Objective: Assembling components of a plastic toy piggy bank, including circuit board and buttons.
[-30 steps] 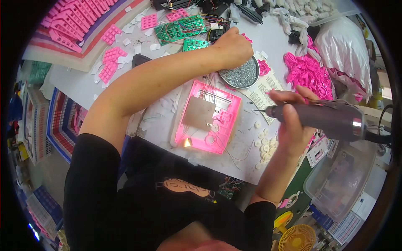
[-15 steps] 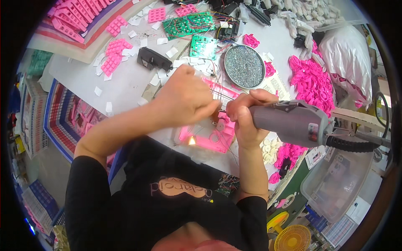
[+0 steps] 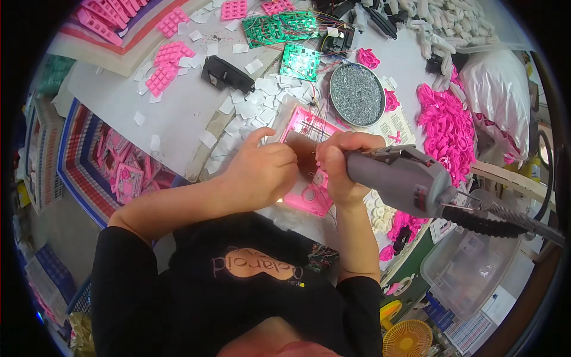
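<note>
My right hand [image 3: 345, 169] is wrapped round the front end of a grey electric screwdriver [image 3: 392, 181], its tip hidden behind my fingers. Below it lies an open pink plastic case [image 3: 312, 205] with thin wires and small parts inside. My left hand [image 3: 264, 172] is over the case's left side, most fingers curled in and the little finger sticking out. Whatever those curled fingers hold, if anything, is hidden. Just beyond the case stands a round tin of small silver screws [image 3: 357, 94].
Green circuit boards [image 3: 300, 61] with wires and a black plastic part [image 3: 226, 74] lie at the back. White paper pieces [image 3: 247, 110] are scattered left of the case. Pink plastic parts [image 3: 443, 131] are heaped at right. A lined box of pink cases [image 3: 128, 178] is at left.
My left hand has moved down and left, away from the screwdriver's front end, and its little finger now sticks out. The screwdriver has shifted slightly left and tilted in my right hand.
</note>
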Available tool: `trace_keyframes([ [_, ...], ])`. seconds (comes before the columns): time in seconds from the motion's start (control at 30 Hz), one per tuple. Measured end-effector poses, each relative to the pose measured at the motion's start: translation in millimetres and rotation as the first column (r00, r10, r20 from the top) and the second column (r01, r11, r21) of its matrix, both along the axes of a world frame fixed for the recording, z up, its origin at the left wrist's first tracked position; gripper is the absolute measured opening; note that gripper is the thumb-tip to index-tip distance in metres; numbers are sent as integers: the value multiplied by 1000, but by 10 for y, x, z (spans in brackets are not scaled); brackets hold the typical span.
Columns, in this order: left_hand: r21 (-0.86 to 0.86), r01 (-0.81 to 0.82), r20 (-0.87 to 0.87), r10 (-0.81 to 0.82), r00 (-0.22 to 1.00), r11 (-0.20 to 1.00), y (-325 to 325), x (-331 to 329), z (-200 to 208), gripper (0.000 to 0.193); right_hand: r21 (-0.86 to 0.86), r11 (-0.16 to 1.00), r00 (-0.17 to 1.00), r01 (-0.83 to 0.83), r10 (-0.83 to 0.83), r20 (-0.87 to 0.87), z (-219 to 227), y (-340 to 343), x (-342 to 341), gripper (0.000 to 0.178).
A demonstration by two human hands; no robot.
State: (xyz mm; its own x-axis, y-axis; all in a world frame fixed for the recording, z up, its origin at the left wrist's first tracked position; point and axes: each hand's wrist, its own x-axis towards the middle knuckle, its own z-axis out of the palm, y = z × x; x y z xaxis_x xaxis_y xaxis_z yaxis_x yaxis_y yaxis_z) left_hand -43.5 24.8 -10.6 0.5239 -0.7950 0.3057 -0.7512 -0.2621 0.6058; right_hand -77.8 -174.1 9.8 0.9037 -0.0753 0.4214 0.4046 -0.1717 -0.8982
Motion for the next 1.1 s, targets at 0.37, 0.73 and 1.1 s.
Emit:
trace_keyframes([
  [0.37, -152, -115, -138, 94, 986, 982, 20, -66, -10, 16, 479, 829, 957, -288, 254, 136, 471, 146, -199, 41],
  [0.73, -208, -69, 74, 86, 993, 976, 58, -1, 17, 11, 450, 863, 972, -232, 193, 131, 293, 195, -233, 39],
  [1.1, -138, -246, -94, 235, 967, 959, 235, 140, 36, 10, 425, 881, 978, -209, 183, 101, 80, 317, -218, 35],
])
